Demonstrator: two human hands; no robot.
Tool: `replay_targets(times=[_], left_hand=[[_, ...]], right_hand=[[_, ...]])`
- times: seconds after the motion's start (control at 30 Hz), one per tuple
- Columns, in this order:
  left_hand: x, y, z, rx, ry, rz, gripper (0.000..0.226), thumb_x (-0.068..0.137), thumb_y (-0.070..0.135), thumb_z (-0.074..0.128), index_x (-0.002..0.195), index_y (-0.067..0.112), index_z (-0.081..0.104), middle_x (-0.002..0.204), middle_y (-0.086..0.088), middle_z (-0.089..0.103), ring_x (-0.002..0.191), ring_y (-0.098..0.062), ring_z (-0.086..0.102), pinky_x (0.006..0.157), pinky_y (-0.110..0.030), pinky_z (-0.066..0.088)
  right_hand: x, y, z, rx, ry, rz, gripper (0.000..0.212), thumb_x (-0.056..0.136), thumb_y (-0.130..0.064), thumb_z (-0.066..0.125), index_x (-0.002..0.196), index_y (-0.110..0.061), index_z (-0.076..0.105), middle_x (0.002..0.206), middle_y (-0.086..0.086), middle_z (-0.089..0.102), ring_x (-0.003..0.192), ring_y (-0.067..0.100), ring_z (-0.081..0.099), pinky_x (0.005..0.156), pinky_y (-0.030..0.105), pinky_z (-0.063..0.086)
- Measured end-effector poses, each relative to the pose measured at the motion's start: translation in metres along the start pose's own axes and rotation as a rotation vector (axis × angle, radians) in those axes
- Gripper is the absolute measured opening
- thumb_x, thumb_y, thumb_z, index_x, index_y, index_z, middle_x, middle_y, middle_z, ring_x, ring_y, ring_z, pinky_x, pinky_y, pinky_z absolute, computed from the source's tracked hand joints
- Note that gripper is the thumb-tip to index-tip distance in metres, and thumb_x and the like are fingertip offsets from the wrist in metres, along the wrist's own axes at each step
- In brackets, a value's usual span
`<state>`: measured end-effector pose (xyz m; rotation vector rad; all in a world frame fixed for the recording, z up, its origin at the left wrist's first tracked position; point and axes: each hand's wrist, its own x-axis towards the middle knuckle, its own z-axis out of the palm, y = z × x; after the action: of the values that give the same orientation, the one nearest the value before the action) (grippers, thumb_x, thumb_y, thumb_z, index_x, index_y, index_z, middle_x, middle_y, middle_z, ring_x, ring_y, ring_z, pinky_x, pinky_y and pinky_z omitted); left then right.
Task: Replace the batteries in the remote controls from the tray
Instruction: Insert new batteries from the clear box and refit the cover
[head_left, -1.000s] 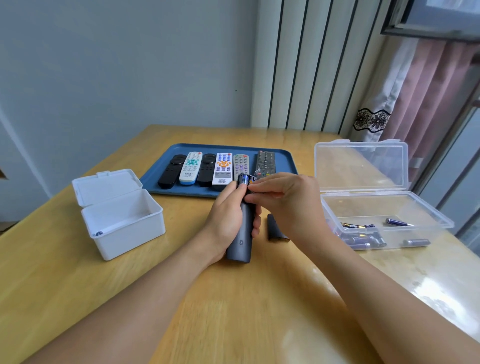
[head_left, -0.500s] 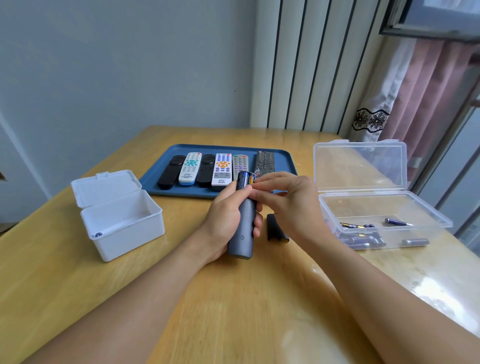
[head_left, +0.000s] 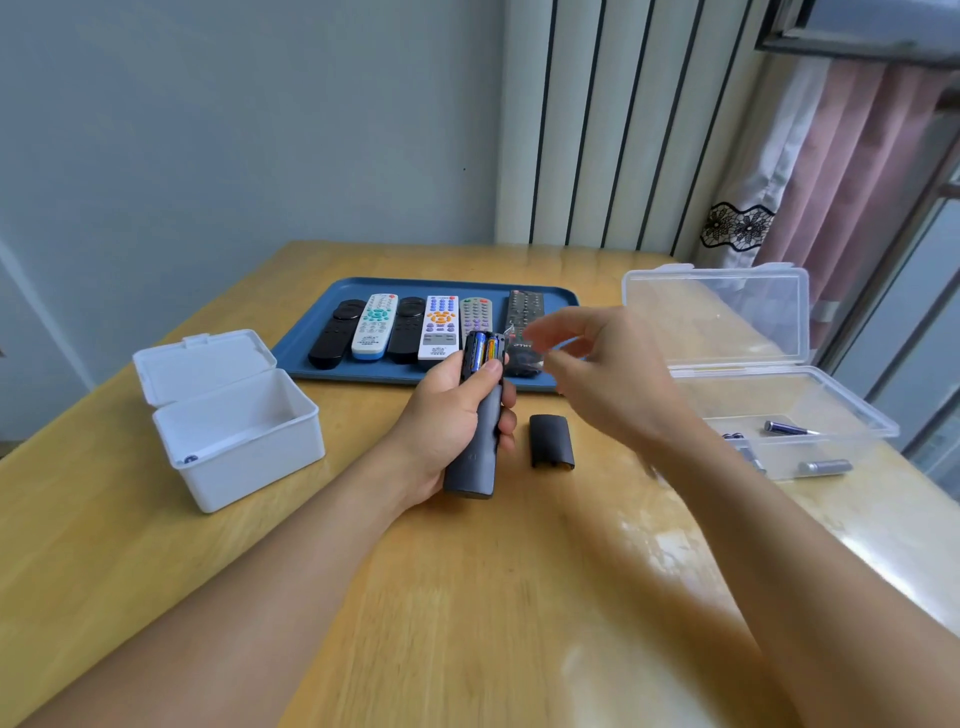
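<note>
Now the right hand (head_left: 597, 364) has lifted away from the dark grey remote (head_left: 475, 415), its fingers loose, blurred and holding nothing, where half a second ago they were pressing at the open compartment. The left hand (head_left: 447, 421) keeps its grip round the remote, upright just above the tabletop (head_left: 467, 597), with two batteries (head_left: 484, 351) seated side by side. That suggests loading is finished; the battery cover (head_left: 551, 441) beside it likely goes on next.
</note>
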<state>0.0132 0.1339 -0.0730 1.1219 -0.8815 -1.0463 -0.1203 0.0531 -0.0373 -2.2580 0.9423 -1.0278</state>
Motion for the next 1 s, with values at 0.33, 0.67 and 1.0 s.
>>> replay_targets(times=[0.33, 0.67, 1.0], left_hand=[[0.002, -0.003, -0.003, 0.119, 0.011, -0.049, 0.022, 0.105, 0.017, 0.045, 0.12, 0.002, 0.053, 0.07, -0.007, 0.058, 0.05, -0.018, 0.052, 0.044, -0.027, 0.046], [0.002, -0.003, 0.0, 0.013, 0.022, -0.108, 0.024, 0.106, 0.028, 0.043, 0.11, 0.009, 0.058, 0.072, -0.01, 0.055, 0.048, -0.019, 0.049, 0.043, -0.025, 0.042], [-0.002, 0.001, -0.003, -0.202, -0.226, -0.171, 0.041, 0.106, 0.034, 0.028, 0.113, 0.006, 0.058, 0.079, -0.01, 0.055, 0.057, -0.017, 0.04, 0.045, -0.024, 0.033]], right_hand=[[-0.011, 0.003, -0.011, -0.642, -0.643, -0.002, 0.049, 0.076, -0.051, 0.079, 0.11, -0.019, 0.065, 0.103, 0.0, 0.066, 0.095, 0.025, 0.059, 0.082, 0.041, 0.053], [-0.007, -0.002, -0.021, -0.42, -0.231, -0.162, 0.037, 0.066, -0.034, 0.085, 0.09, -0.011, 0.07, 0.081, 0.005, 0.07, 0.073, 0.026, 0.063, 0.07, 0.042, 0.055], [-0.004, 0.007, -0.003, 0.018, -0.011, -0.16, 0.066, 0.068, -0.025, 0.092, 0.128, -0.018, 0.065, 0.114, -0.007, 0.063, 0.105, 0.009, 0.063, 0.092, 0.026, 0.056]])
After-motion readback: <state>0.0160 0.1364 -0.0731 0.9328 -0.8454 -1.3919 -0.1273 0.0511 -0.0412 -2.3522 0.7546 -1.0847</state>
